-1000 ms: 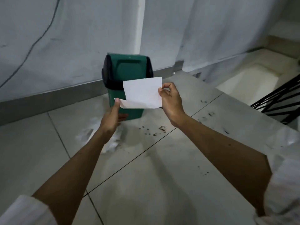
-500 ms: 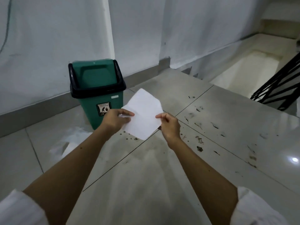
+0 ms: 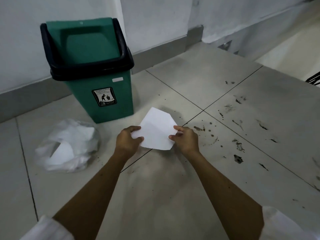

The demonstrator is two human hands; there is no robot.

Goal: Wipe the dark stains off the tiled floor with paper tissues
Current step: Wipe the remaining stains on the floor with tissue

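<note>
A white paper tissue (image 3: 156, 129) is held flat between both hands, low over the tiled floor (image 3: 173, 196). My left hand (image 3: 127, 140) pinches its left edge and my right hand (image 3: 186, 139) pinches its right edge. Dark stains (image 3: 238, 146) speckle the tiles to the right of my hands, with a larger blot (image 3: 238, 158) and streaks farther right. More small specks (image 3: 200, 129) lie just right of the tissue.
A green swing-lid bin (image 3: 97, 73) with a black rim stands by the wall, behind my hands. A clear plastic bag of white tissues (image 3: 69, 146) lies on the floor at the left. A step drops away at the upper right.
Both hands have lowered the tissue from in front of the bin down toward the floor. The view has tilted down and moved closer, so more stains show at the right.
</note>
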